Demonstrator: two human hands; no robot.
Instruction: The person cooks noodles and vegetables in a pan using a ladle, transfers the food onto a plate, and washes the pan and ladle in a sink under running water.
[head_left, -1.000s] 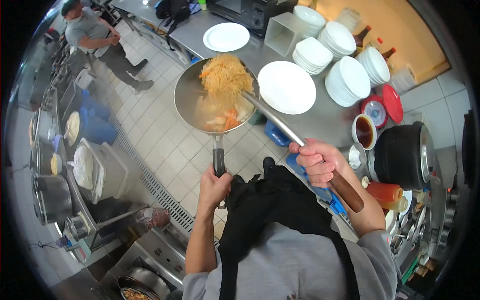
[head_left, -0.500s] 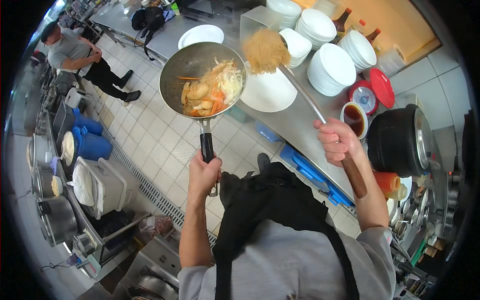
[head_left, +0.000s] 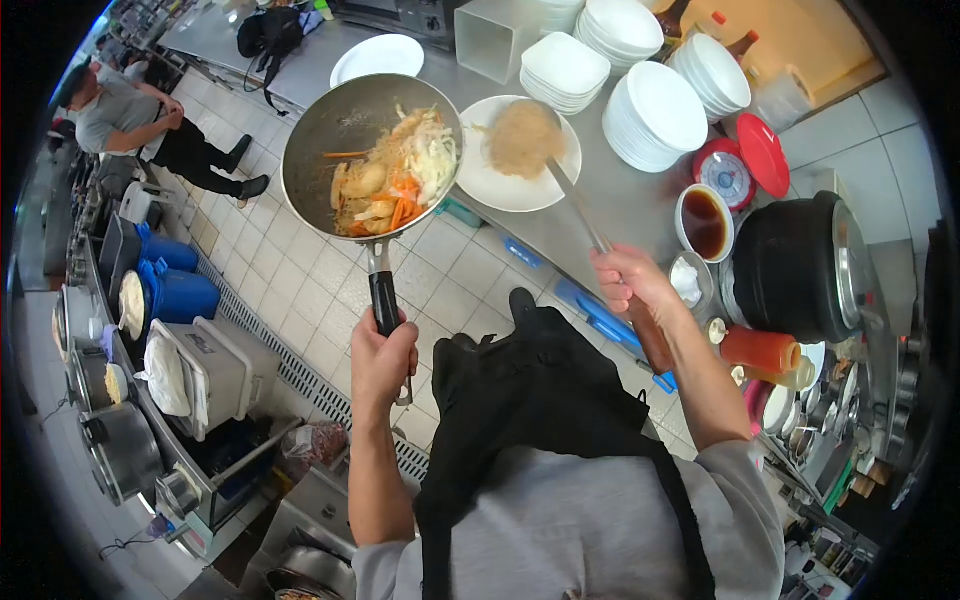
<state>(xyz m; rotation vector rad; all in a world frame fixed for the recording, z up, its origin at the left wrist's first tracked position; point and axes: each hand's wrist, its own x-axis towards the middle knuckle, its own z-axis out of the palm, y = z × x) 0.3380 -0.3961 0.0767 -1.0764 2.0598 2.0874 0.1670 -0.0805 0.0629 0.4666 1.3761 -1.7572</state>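
My left hand (head_left: 382, 360) is wrapped round the black handle of a frying pan (head_left: 318, 140), held out over the floor beside the counter. In the pan lie thin noodles (head_left: 375, 170) with sliced carrot, pale shredded vegetable and light chunks. My right hand (head_left: 632, 275) grips a long ladle (head_left: 580, 200) with a metal shaft and wooden handle. A clump of light brown noodles (head_left: 524, 138) hides the ladle's head. This clump overlaps the middle of a white plate (head_left: 505, 196) on the steel counter, just right of the pan.
Stacks of white bowls (head_left: 655, 115), a bowl of dark sauce (head_left: 705, 224), a red kitchen scale (head_left: 724, 172) and a black cooker (head_left: 790, 265) stand along the counter (head_left: 590, 225). Another white plate (head_left: 378, 60) sits behind the pan. A person (head_left: 125, 125) stands at the far left, near blue bins (head_left: 180, 290).
The ladle with its noodle clump has come down from above the counter onto the plate. The pan and my left hand have shifted slightly left in view.
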